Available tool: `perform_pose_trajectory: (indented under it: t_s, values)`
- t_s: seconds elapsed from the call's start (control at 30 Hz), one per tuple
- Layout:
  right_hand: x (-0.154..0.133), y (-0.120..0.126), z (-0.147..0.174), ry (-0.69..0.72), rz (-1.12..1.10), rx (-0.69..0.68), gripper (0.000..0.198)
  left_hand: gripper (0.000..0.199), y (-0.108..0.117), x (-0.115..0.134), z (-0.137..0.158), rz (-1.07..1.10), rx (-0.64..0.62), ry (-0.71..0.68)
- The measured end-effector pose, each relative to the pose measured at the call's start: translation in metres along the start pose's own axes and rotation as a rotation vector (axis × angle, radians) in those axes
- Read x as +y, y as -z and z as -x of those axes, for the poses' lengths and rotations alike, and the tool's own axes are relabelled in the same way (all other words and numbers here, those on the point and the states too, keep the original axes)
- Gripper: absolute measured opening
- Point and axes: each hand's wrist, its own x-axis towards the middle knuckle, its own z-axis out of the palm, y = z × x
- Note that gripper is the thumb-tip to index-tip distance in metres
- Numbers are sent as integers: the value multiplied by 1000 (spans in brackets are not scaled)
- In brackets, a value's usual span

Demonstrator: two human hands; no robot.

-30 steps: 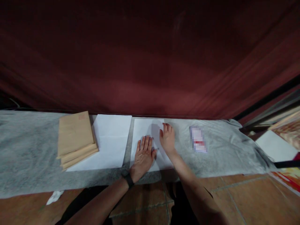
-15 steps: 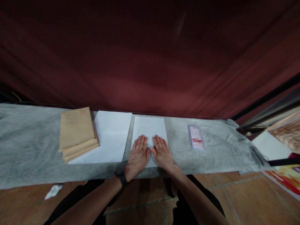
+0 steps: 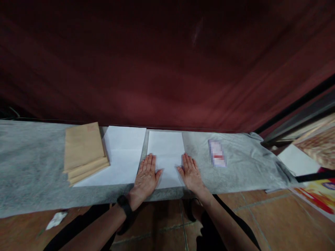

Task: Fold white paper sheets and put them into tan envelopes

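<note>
A white sheet of paper [image 3: 165, 144] lies in front of me on a grey cloth [image 3: 193, 143]. My left hand [image 3: 146, 176] rests flat across its left edge, thumb stretched inward over the paper. Across the right edge lies my right hand [image 3: 192, 174], also flat, with its fingers extended. Neither hand grips anything. To the left is another white sheet [image 3: 125, 157] with a faint crease across it. A stack of brown envelopes [image 3: 83, 144] partly covers that sheet's left side; reddish print marks the top envelope.
A small blurred packet [image 3: 217, 153] with a red band lies on the cloth at right. Dark red fabric [image 3: 162, 87] rises behind the cloth-covered surface. White scrap [image 3: 56, 220] lies on the tiled floor [image 3: 277, 223]. Printed boxes or sheets [image 3: 319, 198] stand far right.
My hands have moved apart, from close together at the middle of the paper out to its left and right edges. The view has shifted slightly.
</note>
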Motion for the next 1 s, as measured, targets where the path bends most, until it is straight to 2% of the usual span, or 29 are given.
perform_pose_trajectory:
  t_s: [0.1, 0.2, 0.3, 0.4, 0.57, 0.73, 0.87, 1.0]
  values:
    - [1, 2, -1, -27, 10, 14, 61, 66, 4, 5, -2, 1, 19, -8]
    - [-7, 5, -9, -34, -22, 57, 59, 63, 11, 17, -10, 14, 36, -71]
    - [-24, 6, -18, 24, -114, 68, 58, 62, 11, 30, -18, 49, 35, -134]
    - [-39, 3, -25, 95, -179, 22, 56, 62, 2, 38, -24, 76, 9, -171]
    - [-39, 0, -41, 100, -183, -10, 55, 60, -13, 29, -40, 65, -9, -109]
    - [-32, 1, -74, 59, -202, 29, 55, 59, -14, 14, -73, 54, 1, -66]
    - [-39, -11, -98, 75, -225, 27, 54, 59, -14, 8, -97, 35, -20, -72]
    - [-44, -27, -112, 60, -208, 1, 54, 58, -16, 4, -109, -11, -92, -54]
